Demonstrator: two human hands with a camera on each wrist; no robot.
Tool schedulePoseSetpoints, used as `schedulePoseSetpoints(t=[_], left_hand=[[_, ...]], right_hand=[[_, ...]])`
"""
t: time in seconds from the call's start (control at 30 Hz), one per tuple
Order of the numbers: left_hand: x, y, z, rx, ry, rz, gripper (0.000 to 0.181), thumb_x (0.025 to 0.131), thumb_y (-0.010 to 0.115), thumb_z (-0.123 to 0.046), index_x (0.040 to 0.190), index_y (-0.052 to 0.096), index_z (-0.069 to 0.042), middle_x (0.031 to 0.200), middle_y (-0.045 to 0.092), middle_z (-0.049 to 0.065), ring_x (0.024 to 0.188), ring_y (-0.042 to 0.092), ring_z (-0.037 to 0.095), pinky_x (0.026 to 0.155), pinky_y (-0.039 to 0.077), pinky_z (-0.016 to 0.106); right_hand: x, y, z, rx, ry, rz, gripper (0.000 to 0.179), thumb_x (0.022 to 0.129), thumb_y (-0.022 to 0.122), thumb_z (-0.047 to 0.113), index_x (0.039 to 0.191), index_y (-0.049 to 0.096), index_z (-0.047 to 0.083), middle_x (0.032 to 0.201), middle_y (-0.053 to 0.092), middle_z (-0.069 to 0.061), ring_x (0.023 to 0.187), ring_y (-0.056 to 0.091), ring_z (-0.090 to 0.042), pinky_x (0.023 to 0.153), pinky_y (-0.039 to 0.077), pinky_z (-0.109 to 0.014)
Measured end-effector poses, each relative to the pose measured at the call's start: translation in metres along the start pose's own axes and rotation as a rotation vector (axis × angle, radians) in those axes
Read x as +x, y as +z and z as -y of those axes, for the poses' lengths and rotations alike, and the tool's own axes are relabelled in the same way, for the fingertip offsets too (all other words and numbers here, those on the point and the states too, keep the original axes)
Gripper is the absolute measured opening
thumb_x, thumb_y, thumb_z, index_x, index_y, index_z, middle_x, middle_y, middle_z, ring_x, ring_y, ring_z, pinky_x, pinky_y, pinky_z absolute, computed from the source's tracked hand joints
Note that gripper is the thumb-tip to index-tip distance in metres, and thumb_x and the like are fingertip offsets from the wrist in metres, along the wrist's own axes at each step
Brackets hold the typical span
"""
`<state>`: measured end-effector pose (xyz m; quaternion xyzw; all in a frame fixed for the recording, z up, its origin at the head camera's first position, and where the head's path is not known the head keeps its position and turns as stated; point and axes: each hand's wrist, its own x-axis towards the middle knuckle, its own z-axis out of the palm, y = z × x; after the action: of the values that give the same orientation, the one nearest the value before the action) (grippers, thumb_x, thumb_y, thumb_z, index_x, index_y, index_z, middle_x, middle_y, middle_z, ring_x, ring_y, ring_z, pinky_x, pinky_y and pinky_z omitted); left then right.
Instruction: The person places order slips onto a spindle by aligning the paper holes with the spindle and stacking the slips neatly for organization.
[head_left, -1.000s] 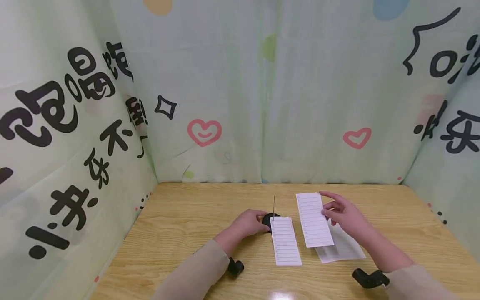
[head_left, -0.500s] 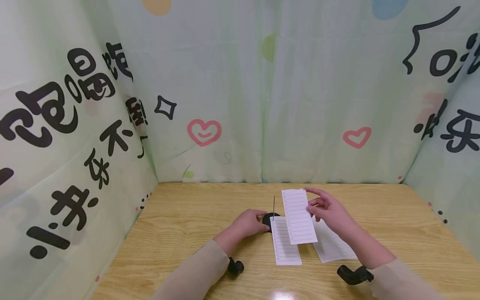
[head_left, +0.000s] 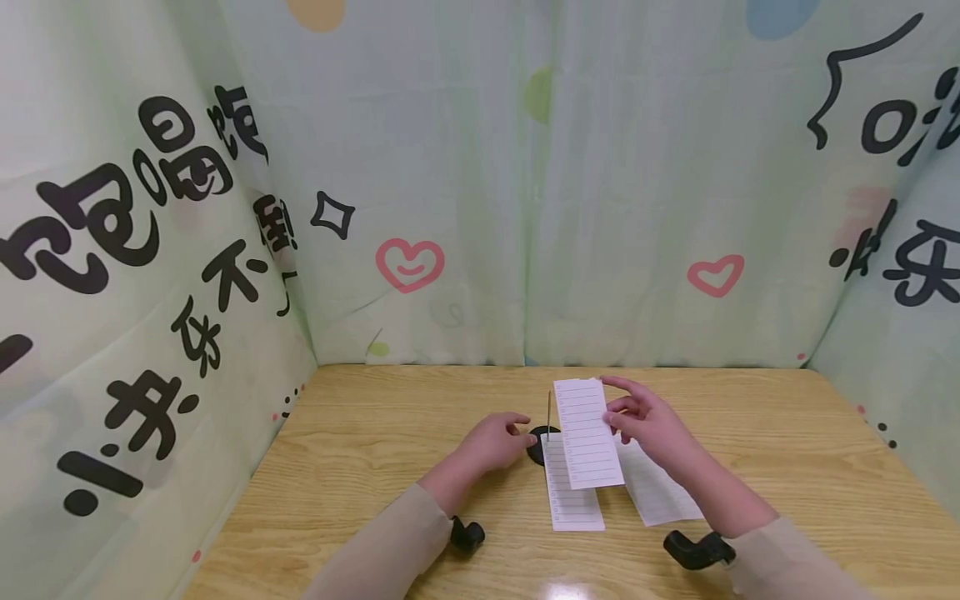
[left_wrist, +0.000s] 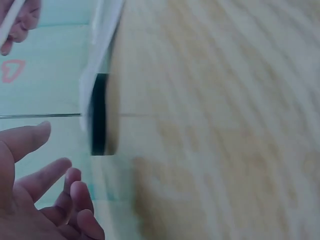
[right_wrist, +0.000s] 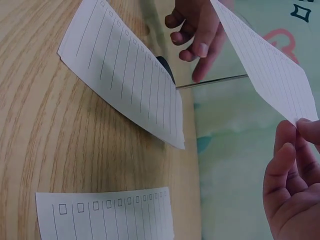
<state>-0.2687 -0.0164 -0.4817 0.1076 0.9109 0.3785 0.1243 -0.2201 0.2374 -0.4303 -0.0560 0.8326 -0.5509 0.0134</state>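
A bill spike stands on the table, with a thin upright needle and a round black base. Its needle runs through the top end of a lined checklist sheet. My right hand pinches another checklist sheet by its edge, thumb against fingers, and holds it raised just right of the needle. In the left wrist view my left hand is beside the base, apart from it, fingers loosely bent and holding nothing. More lined paper lies on the table under my right hand, partly hidden.
The wooden table reaches back to a printed curtain, which also closes off both sides. A black wrist mount sits at my right cuff, another black mount at my left.
My right hand has carried the pinched checklist sheet left, over the spiked one and close to the needle. My left hand has loosened and come off the black base.
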Motion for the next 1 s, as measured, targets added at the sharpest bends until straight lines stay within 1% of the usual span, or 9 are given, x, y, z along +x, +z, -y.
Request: schedulePoseSetpoints(t=[0.13,0.23,0.33,0.43,0.5,0.57,0.63,0.77,1.0], left_hand=[[-0.001,-0.007,-0.006,-0.078,0.024,-0.032,0.039,0.095,0.067,-0.035,0.131,0.065,-0.019,0.100,0.060,-0.002,0.071,0.052,0.015,0.063,0.045,0.030],[-0.005,-0.014,-0.013,-0.134,0.053,-0.057,0.040,0.096,0.065,-0.037,0.131,0.064,-0.017,0.102,0.059,-0.002,0.070,0.053,0.016,0.061,0.045,0.029],[-0.009,-0.020,-0.022,-0.172,0.088,-0.092,0.039,0.099,0.060,-0.039,0.130,0.065,-0.016,0.106,0.060,-0.002,0.083,0.055,0.016,0.069,0.047,0.032],[-0.012,-0.024,-0.031,-0.213,0.085,-0.123,0.039,0.099,0.057,-0.045,0.128,0.067,-0.020,0.109,0.060,-0.004,0.095,0.055,0.018,0.077,0.048,0.036],[-0.012,-0.025,-0.037,-0.239,0.084,-0.143,0.039,0.099,0.056,-0.048,0.126,0.067,-0.023,0.110,0.060,-0.004,0.099,0.056,0.019,0.080,0.049,0.037],[-0.012,-0.025,-0.041,-0.259,0.081,-0.160,0.039,0.098,0.056,-0.051,0.124,0.068,-0.024,0.109,0.060,-0.005,0.098,0.056,0.018,0.079,0.049,0.036],[-0.010,-0.024,-0.045,-0.266,0.094,-0.178,0.038,0.097,0.058,-0.050,0.121,0.069,-0.023,0.106,0.061,-0.005,0.095,0.056,0.017,0.076,0.049,0.034],[-0.007,-0.021,-0.052,-0.270,0.111,-0.209,0.036,0.095,0.064,-0.047,0.116,0.071,-0.019,0.100,0.062,-0.006,0.089,0.055,0.016,0.071,0.048,0.031],[-0.004,-0.017,-0.058,-0.266,0.108,-0.211,0.029,0.093,0.069,-0.039,0.109,0.072,-0.015,0.096,0.063,-0.005,0.086,0.056,0.015,0.069,0.049,0.029]], right_hand=[[0.001,0.004,-0.001,0.008,0.016,-0.002,0.060,0.096,0.064,0.010,0.150,0.039,0.010,0.105,0.065,-0.014,0.084,0.060,-0.031,0.067,0.052,-0.034],[0.002,0.007,-0.001,0.014,0.026,-0.007,0.059,0.097,0.064,0.010,0.150,0.039,0.011,0.106,0.065,-0.014,0.083,0.060,-0.028,0.067,0.052,-0.034],[0.004,0.009,-0.003,0.014,0.025,-0.009,0.058,0.097,0.064,0.009,0.150,0.039,0.011,0.106,0.065,-0.015,0.083,0.061,-0.026,0.068,0.052,-0.035],[0.006,0.011,-0.005,0.007,0.036,-0.019,0.057,0.097,0.064,0.009,0.149,0.041,0.012,0.106,0.065,-0.014,0.083,0.061,-0.025,0.068,0.053,-0.036],[0.007,0.013,-0.005,0.003,0.039,-0.019,0.057,0.097,0.064,0.010,0.149,0.041,0.012,0.106,0.065,-0.014,0.083,0.061,-0.025,0.070,0.053,-0.038],[0.007,0.014,-0.005,0.005,0.045,-0.025,0.057,0.097,0.064,0.010,0.149,0.041,0.013,0.106,0.065,-0.014,0.083,0.061,-0.025,0.071,0.053,-0.040],[0.008,0.014,-0.005,0.008,0.044,-0.025,0.057,0.097,0.064,0.011,0.149,0.040,0.013,0.106,0.065,-0.014,0.084,0.061,-0.025,0.072,0.053,-0.040],[0.008,0.015,-0.004,0.025,0.041,-0.030,0.057,0.097,0.063,0.009,0.149,0.040,0.012,0.107,0.065,-0.014,0.083,0.061,-0.024,0.070,0.053,-0.037],[0.005,0.017,-0.002,0.044,0.049,-0.033,0.057,0.098,0.062,0.009,0.150,0.039,0.012,0.108,0.065,-0.014,0.085,0.060,-0.026,0.067,0.051,-0.034]])
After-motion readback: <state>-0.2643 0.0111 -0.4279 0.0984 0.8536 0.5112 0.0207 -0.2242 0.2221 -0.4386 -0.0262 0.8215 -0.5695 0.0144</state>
